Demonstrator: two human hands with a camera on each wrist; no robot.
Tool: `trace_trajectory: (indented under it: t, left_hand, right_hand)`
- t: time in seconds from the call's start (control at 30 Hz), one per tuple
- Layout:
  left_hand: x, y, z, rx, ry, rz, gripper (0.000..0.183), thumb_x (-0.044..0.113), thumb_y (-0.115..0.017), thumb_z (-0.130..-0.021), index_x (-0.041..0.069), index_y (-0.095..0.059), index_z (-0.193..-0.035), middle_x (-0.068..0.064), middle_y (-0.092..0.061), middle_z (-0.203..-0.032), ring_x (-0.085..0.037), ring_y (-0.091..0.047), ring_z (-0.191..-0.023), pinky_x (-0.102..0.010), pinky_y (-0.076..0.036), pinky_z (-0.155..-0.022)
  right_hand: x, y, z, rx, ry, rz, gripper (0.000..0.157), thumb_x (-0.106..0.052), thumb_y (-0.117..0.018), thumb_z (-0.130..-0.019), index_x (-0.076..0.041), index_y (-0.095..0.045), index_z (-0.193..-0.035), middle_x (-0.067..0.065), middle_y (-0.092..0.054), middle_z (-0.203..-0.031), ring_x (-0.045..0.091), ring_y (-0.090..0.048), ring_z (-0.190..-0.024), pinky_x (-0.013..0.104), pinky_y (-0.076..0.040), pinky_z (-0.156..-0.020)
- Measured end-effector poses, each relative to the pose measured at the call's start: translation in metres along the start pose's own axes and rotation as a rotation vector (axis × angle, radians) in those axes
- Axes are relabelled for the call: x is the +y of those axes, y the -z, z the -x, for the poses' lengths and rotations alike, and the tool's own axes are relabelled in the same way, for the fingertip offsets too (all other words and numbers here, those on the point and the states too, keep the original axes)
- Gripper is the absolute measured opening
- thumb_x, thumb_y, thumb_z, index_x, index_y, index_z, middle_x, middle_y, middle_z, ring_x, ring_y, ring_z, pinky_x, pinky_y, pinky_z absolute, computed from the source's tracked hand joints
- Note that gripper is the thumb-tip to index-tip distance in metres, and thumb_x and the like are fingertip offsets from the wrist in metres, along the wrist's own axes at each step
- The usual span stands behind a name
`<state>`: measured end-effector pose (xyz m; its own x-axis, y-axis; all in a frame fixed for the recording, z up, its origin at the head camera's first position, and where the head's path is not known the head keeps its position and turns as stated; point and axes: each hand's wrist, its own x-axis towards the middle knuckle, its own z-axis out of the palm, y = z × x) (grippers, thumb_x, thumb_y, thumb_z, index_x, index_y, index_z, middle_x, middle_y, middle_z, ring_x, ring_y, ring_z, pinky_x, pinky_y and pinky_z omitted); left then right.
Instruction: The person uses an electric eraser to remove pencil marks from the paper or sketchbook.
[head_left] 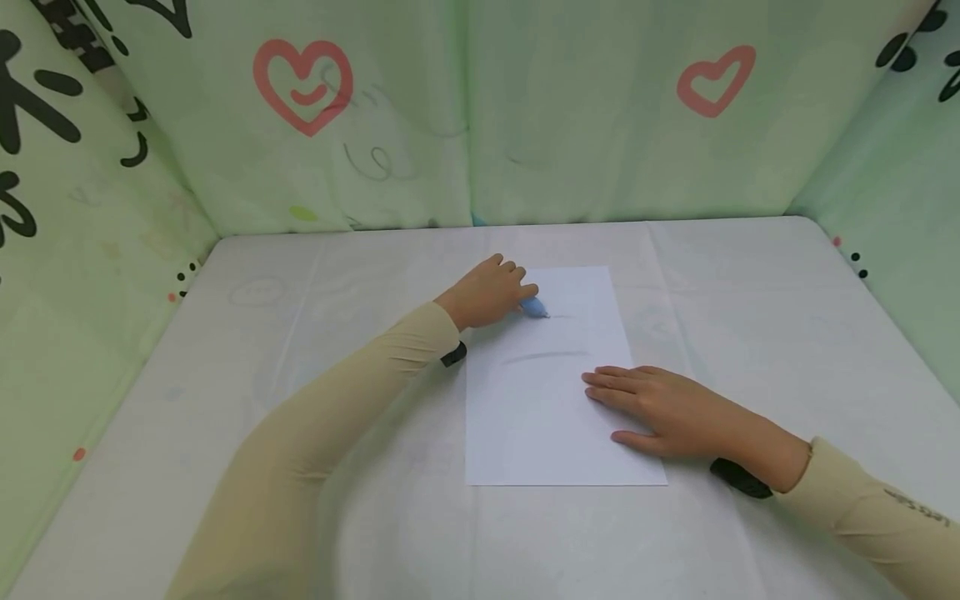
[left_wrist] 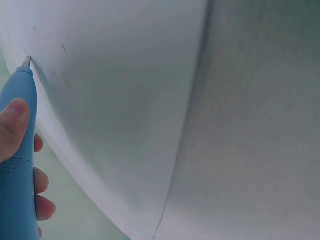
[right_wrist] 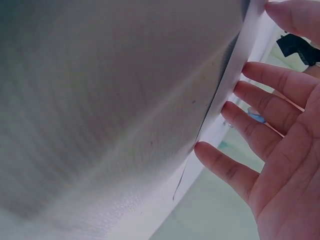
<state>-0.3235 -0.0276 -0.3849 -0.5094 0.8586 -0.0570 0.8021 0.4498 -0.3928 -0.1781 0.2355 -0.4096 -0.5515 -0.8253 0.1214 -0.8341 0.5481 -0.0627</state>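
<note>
My left hand (head_left: 489, 292) grips a thick blue pen-shaped electric eraser (left_wrist: 20, 130), thumb along its side and the other fingers curled round behind. Its pale narrow tip meets the white paper sheet (head_left: 547, 425) in the upper half, at the end of a short faint grey line (head_left: 564, 317). A longer grey stroke (head_left: 546, 357) crosses the middle of the sheet. Small dark specks show near the tip in the left wrist view. My right hand (head_left: 660, 408) lies flat with spread fingers over the sheet's right edge, fingertips on the paper.
The sheet lies on a white cloth-covered table (head_left: 225, 400) with soft creases. Pale green curtains (head_left: 570, 150) with hearts and black figures enclose the back and both sides. Dark wrist devices (head_left: 741, 478) sit under both wrists.
</note>
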Motion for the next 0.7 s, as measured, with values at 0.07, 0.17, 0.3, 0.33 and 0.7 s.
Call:
trace_trajectory:
  t: [0.07,0.17,0.3,0.33,0.7]
  left_hand:
    - [0.0003,0.0013,-0.0012,-0.011,-0.002,0.009,0.025,0.03,-0.054,-0.095,0.017,-0.056,-0.116,-0.005,-0.065,-0.106,-0.021,-0.061,-0.097,-0.033,-0.044,-0.085]
    - [0.0009,0.0027,-0.0028,-0.026,0.004,0.026,0.026,0.03,-0.054,-0.095,0.017,-0.056,-0.118,-0.006,-0.064,-0.111,-0.022,-0.06,-0.102,-0.036,-0.044,-0.091]
    - [0.0018,0.003,-0.0045,-0.037,0.004,0.026,0.028,0.03,-0.053,-0.095,0.018,-0.055,-0.12,-0.006,-0.064,-0.113,-0.022,-0.06,-0.104,-0.036,-0.044,-0.093]
    - [0.0022,0.003,-0.0049,-0.036,0.001,0.023,0.027,0.03,-0.053,-0.095,0.018,-0.055,-0.119,-0.006,-0.064,-0.112,-0.022,-0.06,-0.103,-0.036,-0.044,-0.091]
    - [0.004,0.0048,-0.0066,-0.045,-0.001,0.0,0.029,0.033,-0.053,-0.095,0.018,-0.055,-0.12,-0.006,-0.064,-0.114,-0.022,-0.06,-0.104,-0.036,-0.044,-0.092]
  right_hand:
    - [0.0004,-0.0004,0.0002,0.003,0.002,0.003,0.051,-0.031,-0.067,-0.085,-0.005,-0.056,-0.128,0.007,-0.056,-0.135,0.027,-0.054,-0.123,0.041,-0.048,-0.091]
    - [0.0008,-0.001,0.0003,0.003,0.003,0.007,0.052,-0.031,-0.067,-0.085,-0.005,-0.056,-0.128,0.007,-0.056,-0.135,0.026,-0.054,-0.123,0.041,-0.048,-0.091]
    - [0.0006,-0.0012,-0.0002,-0.007,-0.001,0.004,0.052,-0.031,-0.067,-0.085,-0.005,-0.056,-0.128,0.007,-0.055,-0.136,0.026,-0.054,-0.123,0.042,-0.048,-0.091]
    - [0.0005,-0.0011,-0.0004,-0.009,-0.003,0.002,0.052,-0.031,-0.067,-0.085,-0.005,-0.056,-0.128,0.007,-0.055,-0.136,0.026,-0.054,-0.123,0.042,-0.048,-0.091]
    - [-0.0006,-0.0008,-0.0008,-0.031,-0.014,0.005,0.052,-0.031,-0.067,-0.085,-0.004,-0.056,-0.129,0.007,-0.055,-0.136,0.027,-0.053,-0.124,0.042,-0.047,-0.092]
